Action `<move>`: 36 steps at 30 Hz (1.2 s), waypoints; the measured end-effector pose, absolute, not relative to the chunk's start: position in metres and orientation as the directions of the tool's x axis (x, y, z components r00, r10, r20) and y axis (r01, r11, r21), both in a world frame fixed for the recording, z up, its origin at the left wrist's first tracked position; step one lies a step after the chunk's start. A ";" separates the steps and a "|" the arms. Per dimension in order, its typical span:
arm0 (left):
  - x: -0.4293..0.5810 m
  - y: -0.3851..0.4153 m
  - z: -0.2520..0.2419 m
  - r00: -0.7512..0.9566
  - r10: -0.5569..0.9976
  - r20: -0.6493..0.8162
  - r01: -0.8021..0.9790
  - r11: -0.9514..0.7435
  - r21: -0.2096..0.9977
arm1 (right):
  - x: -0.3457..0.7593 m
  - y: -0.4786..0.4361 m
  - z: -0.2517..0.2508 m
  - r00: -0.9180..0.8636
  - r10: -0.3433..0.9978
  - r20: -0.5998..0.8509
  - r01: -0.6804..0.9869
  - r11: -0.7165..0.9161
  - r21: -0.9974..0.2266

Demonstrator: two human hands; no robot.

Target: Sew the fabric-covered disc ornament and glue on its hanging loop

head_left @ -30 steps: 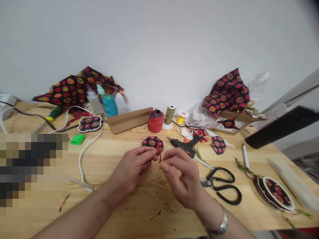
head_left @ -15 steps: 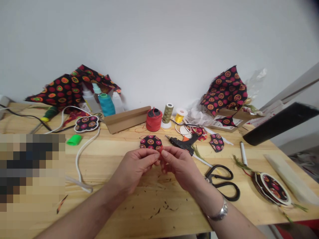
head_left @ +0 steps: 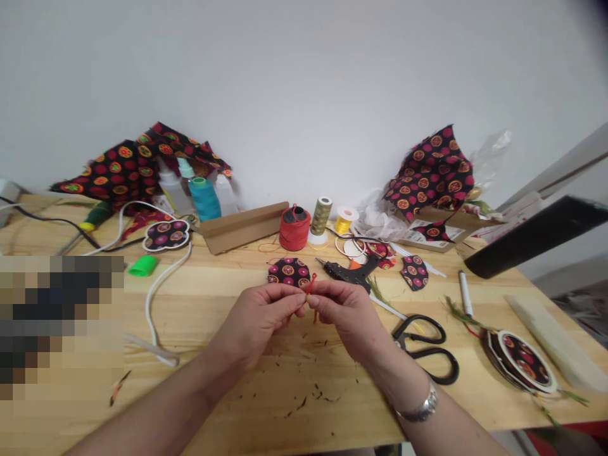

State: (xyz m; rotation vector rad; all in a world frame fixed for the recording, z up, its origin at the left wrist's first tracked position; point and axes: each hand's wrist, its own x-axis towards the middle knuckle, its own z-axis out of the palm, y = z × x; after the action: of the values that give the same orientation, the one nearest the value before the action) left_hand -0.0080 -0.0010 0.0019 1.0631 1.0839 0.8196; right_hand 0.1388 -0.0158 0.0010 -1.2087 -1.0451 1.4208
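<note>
My left hand (head_left: 270, 315) and my right hand (head_left: 342, 315) meet fingertip to fingertip above the table's middle. Between them they pinch a short red cord (head_left: 311, 284), its loop standing up and an end hanging below the fingers. Both hands are closed, thumbs against forefingers. Just beyond lies a round patterned fabric piece (head_left: 289, 272), partly hidden by the fingers. A black glue gun (head_left: 354, 273) rests behind my right hand. Black-handled scissors (head_left: 427, 347) lie beside my right forearm, their blades mostly hidden.
At the back stand a red cord spool (head_left: 294, 229), an olive thread spool (head_left: 322, 216) and a yellow spool (head_left: 345, 220). A flower-shaped piece (head_left: 166, 235) and green cap (head_left: 142, 266) lie left. A fabric-covered round ornament (head_left: 520, 361), marker (head_left: 465, 292) and black tube (head_left: 536, 237) are right.
The red cord now shows more, with a loop above the fingertips and an end below. My hands stay almost in place, pinched together.
</note>
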 end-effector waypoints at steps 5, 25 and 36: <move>-0.008 -0.001 0.001 0.287 0.914 -0.287 -0.043 0.312 0.949 | 0.139 -0.016 0.002 -0.042 0.991 -0.125 -0.096 -0.129 -0.987; -0.008 0.000 -0.001 0.279 0.920 -0.275 -0.003 0.287 0.958 | 0.140 -0.015 -0.003 -0.073 0.986 -0.152 -0.065 -0.156 -0.986; -0.007 0.000 -0.002 0.267 0.917 -0.298 0.025 0.302 0.953 | 0.140 -0.014 0.000 0.030 1.000 0.001 0.170 -0.004 -0.985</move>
State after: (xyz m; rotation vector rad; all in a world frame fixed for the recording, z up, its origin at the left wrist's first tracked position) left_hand -0.0069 0.0004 -0.0017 1.0871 1.1283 0.7979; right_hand 0.1400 -0.0143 -0.0005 -1.3493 -1.3104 1.1017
